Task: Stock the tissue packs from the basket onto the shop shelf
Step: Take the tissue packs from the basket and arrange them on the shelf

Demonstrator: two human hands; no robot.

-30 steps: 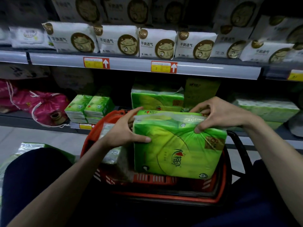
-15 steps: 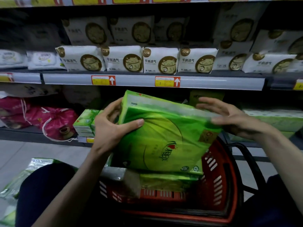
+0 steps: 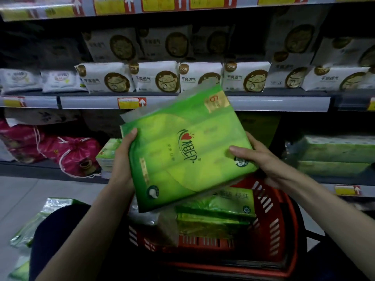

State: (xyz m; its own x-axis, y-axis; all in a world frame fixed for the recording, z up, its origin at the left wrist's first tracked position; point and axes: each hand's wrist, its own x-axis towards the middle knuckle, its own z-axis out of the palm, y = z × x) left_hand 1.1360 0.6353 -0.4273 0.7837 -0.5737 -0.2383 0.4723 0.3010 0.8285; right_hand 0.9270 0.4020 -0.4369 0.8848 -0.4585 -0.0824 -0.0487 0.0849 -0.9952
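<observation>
The left hand (image 3: 121, 167) and right hand (image 3: 261, 161) grip one green tissue pack (image 3: 186, 151) by its side edges, fingers curled round it, tilted above the red basket (image 3: 280, 230). More packs (image 3: 215, 211) lie in the basket, so much stocking seems left.

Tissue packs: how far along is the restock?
Done: green packs already sit on the lower shelf at right, though who put them there isn't shown. In hand: the left hand and right hand grip one green tissue pack, tilted above the red basket and not yet shelved. Left: at least two more basket packs, plus floor packs at left.
</observation>
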